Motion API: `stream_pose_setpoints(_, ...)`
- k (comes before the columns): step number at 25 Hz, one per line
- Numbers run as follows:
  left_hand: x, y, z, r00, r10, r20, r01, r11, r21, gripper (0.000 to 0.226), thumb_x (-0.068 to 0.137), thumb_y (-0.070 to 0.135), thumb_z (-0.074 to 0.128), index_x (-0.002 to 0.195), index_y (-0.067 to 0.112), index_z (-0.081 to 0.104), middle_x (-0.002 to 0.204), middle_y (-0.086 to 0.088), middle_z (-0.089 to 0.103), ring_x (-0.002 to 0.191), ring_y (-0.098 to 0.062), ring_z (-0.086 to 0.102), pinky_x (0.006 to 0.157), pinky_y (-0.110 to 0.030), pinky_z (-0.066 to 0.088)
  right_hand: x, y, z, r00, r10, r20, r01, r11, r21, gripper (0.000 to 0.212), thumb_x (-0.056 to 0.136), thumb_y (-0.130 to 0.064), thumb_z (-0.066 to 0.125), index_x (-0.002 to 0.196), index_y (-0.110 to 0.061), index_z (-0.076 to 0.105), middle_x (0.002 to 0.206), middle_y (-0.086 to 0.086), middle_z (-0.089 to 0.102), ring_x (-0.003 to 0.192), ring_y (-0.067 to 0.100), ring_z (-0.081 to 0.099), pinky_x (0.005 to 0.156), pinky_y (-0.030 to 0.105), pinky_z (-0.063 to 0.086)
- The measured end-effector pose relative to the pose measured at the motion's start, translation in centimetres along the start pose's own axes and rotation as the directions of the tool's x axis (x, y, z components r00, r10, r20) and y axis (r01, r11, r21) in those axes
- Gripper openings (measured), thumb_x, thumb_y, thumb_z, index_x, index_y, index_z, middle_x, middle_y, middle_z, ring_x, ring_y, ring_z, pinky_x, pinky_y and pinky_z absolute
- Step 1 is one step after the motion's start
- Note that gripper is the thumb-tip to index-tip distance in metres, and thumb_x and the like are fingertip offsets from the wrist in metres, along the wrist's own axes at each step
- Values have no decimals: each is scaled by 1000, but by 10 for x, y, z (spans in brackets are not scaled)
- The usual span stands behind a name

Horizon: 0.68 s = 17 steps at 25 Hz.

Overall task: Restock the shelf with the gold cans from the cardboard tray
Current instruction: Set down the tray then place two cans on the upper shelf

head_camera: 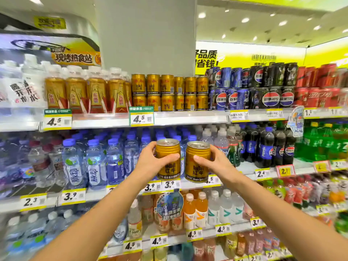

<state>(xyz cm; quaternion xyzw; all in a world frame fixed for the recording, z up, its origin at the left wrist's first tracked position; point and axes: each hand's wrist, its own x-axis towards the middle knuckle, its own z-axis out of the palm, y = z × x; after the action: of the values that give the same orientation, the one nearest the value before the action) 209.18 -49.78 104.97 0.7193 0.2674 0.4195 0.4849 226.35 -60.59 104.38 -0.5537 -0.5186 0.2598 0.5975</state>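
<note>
Gripping one ribbed gold metal can each, both bare hands are raised in front of the drinks shelving. The left hand (150, 162) is wrapped around the left gold can (168, 159), thumb across its front and fingers behind, clamped on it. The right hand (216, 164) is closed the same way on the right gold can (197, 162), thumb on the front face. Both cans stand upright, long axis vertical, silver pull-tab tops up and red lettering facing the camera; the right one leans very slightly. They sit just beside each other with a narrow gap between them, level with the row of blue-capped clear water bottles (114, 159) behind.

Above them, the top white shelf (188, 118) carries the stocked gold cans (169, 92) in two stacked layers, all upright, six across at the front. To their left stand gold-labelled bottles with white caps (94, 91); to their right, blue cola cans (227, 89), then black ones and red cans (318, 87). Yellow price tags (141, 119) run along the shelf edges. Dark cola bottles (267, 146) and green bottles (323, 142) fill the middle shelf on the right, and orange and clear bottles (195, 210) stand on the shelf below the hands. The cardboard tray is out of view.
</note>
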Motion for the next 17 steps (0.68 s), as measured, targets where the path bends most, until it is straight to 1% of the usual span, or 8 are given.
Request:
stream_pose_setpoints(2, 33, 24, 9, 1000, 22, -23, -22, 1000, 12, 57, 67, 29, 80, 118, 16, 56, 104, 1, 66, 98, -16, 62, 83, -27, 49, 28, -20, -21, 999, -38, 14, 38, 999, 1, 40, 83, -16, 66, 120, -16, 49, 101, -6, 64, 93, 8, 61, 81, 20, 49)
stream_pose_setpoints(5, 83, 53, 17, 995, 84, -49, -83, 996, 35, 42, 70, 29, 78, 107, 22, 58, 96, 8, 66, 91, -8, 62, 77, -23, 48, 81, -42, -47, 994, -101, 51, 102, 995, -14, 37, 84, -18, 64, 118, -16, 50, 102, -6, 63, 92, 5, 61, 80, 20, 50)
stream_pose_setpoints(9, 158, 82, 18, 981, 102, -163, -92, 994, 66, 68, 66, 38, 79, 124, 14, 53, 116, 2, 62, 109, -17, 59, 92, -33, 47, 162, -71, -72, 984, -162, 81, 164, 986, -21, 39, 84, -21, 64, 120, -15, 51, 105, -3, 64, 90, 5, 61, 71, 15, 49)
stream_pose_setpoints(10, 175, 87, 17, 976, 104, -191, -92, 993, 75, 76, 63, 42, 80, 127, 13, 52, 118, 0, 62, 111, -19, 59, 95, -35, 47, 181, -76, -74, 981, -175, 84, 177, 984, -12, 34, 84, -21, 64, 116, -17, 52, 105, -2, 64, 91, 6, 62, 71, 16, 50)
stream_pose_setpoints(12, 205, 94, 11, 969, 98, -225, -79, 993, 92, 97, 48, 57, 84, 130, 16, 50, 124, -3, 63, 112, -19, 60, 99, -39, 48, 219, -79, -75, 978, -187, 90, 186, 982, 22, 30, 83, -22, 66, 111, -19, 54, 114, 4, 65, 99, 14, 62, 83, 26, 52)
stream_pose_setpoints(13, 215, 95, 11, 971, 104, -214, -85, 992, 96, 96, 48, 56, 84, 129, 14, 51, 124, -3, 63, 111, -18, 61, 98, -38, 48, 234, -77, -74, 980, -182, 84, 180, 983, 25, 35, 82, -25, 67, 114, -18, 54, 120, 7, 64, 105, 17, 61, 91, 34, 51)
stream_pose_setpoints(14, 227, 93, 11, 975, 103, -198, -85, 992, 97, 85, 56, 48, 84, 126, 13, 53, 121, -2, 64, 108, -17, 61, 97, -35, 48, 248, -76, -73, 980, -179, 84, 178, 984, 18, 43, 80, -29, 69, 118, -16, 53, 125, 8, 63, 109, 19, 60, 96, 38, 48)
stream_pose_setpoints(17, 255, 83, 10, 987, 59, -151, -41, 992, 122, 67, 69, 33, 79, 125, 12, 50, 124, 2, 60, 109, -17, 57, 96, -34, 46, 281, -66, -65, 981, -161, 107, 163, 987, -8, 53, 81, -31, 67, 128, -15, 48, 124, 5, 60, 109, 18, 56, 93, 34, 43)
